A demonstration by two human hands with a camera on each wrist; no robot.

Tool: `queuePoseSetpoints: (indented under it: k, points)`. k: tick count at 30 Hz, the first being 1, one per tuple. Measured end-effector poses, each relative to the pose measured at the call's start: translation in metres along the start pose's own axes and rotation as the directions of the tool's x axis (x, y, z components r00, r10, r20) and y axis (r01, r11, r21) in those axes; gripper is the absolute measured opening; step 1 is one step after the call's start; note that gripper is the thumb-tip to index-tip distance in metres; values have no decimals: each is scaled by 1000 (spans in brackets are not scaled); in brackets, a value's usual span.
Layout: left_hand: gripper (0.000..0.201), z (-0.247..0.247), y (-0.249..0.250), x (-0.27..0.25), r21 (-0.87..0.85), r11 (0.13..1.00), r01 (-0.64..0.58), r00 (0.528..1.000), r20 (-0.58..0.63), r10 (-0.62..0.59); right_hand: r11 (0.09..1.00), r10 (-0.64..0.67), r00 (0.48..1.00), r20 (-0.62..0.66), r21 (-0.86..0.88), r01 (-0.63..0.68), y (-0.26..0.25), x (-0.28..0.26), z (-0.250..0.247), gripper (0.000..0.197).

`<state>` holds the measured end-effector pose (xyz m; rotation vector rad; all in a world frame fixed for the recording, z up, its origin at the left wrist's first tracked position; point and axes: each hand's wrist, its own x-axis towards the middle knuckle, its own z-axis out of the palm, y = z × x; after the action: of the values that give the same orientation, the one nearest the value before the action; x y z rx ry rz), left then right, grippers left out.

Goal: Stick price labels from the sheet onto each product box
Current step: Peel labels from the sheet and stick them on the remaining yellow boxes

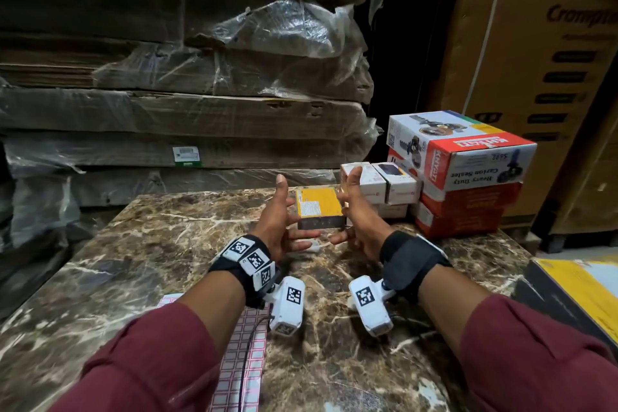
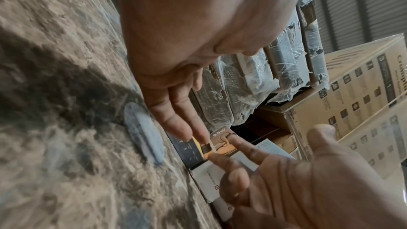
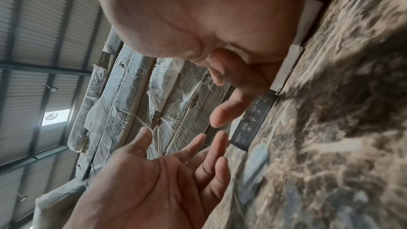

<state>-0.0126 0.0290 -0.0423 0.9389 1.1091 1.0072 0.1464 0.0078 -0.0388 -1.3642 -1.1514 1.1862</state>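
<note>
Both open, I bracket the yellow-topped box (image 1: 319, 211) at 12 o'clock with left hand (image 1: 277, 227) and right hand (image 1: 359, 227); next, grasp and retrieve it for labelling.

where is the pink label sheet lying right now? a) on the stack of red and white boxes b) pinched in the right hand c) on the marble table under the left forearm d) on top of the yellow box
c: the pink label sheet lies flat on the marble table, partly under the left forearm, well short of the yellow box, which the left hand and right hand flank.
</note>
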Motion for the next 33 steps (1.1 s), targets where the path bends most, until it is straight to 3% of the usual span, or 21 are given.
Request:
queuePoseSetpoints:
  k: [3,7,10,13,20,23,25,30,33]
  points:
    - [86,-1,0,9,21,1000,-18,999,-51,19,1000,13,999,-34,-24,-14,2,-2,0,113]
    - [95,-5,-1,27,196,978,-72,989,-114,96,998,-24,996,-82,-67,19,1,-3,2,92]
    - [94,-5,-1,35,105,993,-57,989,-127,70,957,-92,982,-163,-288,41,3,7,3,84]
    - [89,-2,0,36,21,1000,11,997,-82,-9,880,-135,973,-188,-474,31,2,17,2,97]
    - [81,-9,-3,45,-39,998,56,997,53,-54,844,-52,982,-182,-533,-54,-7,32,5,106]
    - [81,-16,-6,42,-27,998,60,996,70,-58,836,-41,989,-146,-547,-46,-7,27,0,135]
    - [81,-18,-5,34,19,998,68,996,56,-69,833,-47,992,-118,-553,-27,-2,21,-6,154]
    - [103,-25,-1,-15,196,974,111,993,27,-119,829,-105,993,-63,-557,52,5,-17,-22,134]
    - [105,-23,-10,-58,244,966,86,994,48,-101,811,-127,992,5,-576,107,8,-57,-27,131]
